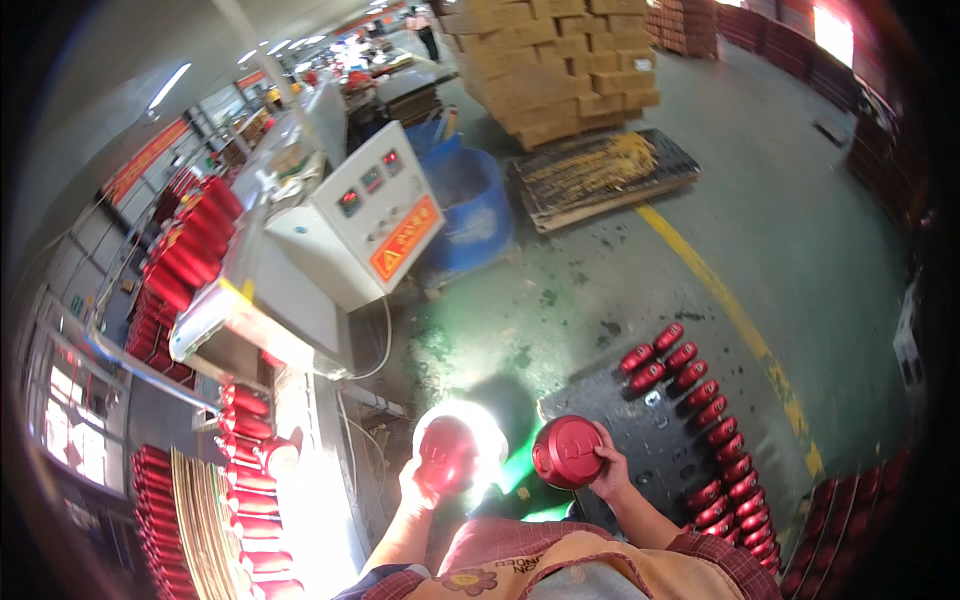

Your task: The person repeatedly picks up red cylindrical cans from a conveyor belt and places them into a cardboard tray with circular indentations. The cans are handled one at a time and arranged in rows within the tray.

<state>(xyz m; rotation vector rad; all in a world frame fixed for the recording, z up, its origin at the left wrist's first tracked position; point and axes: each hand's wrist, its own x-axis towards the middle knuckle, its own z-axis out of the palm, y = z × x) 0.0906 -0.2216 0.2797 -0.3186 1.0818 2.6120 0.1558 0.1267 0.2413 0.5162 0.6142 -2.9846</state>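
Observation:
In my left hand is a shiny red metal canister, partly washed out by strong light. My fingers are closed around its left side. My right hand grips a second red canister, its rounded end facing up with a small mark on it. The two canisters are held apart, side by side in front of my body. Just beyond my right hand, several red canisters stand in rows on a dark board.
To the left, red canisters line a brightly lit bench by stacked cardboard sheets. A machine with a white control box stands ahead, beside blue barrels. Farther off are a pallet and stacked cartons. A yellow line crosses the floor.

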